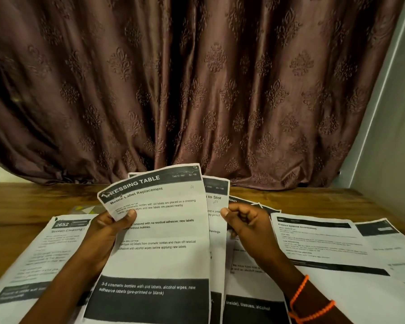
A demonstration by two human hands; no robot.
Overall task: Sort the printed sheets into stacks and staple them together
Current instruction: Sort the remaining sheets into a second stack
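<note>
I hold a fan of printed sheets upright over the table. The front sheet (pixel 159 230) is headed "DRESSING TABLE, Bottle Label Replacement" and has a dark band near its foot. My left hand (pixel 105 235) grips its left edge, thumb across the print. A second sheet (pixel 216 206) reading "to Slot" sticks out behind it, with more sheets fanned to the right. My right hand (pixel 248 225) pinches these back sheets at their right side; an orange bead bracelet circles that wrist. No stapler is in view.
A sheet numbered 2652, "Screen Cleaning" (pixel 49 249), lies flat on the wooden table (pixel 33 197) at left. Two overlapping sheets (pixel 332 244) lie at right. A brown patterned curtain (pixel 197 90) hangs behind, with a pale wall (pixel 388 136) at right.
</note>
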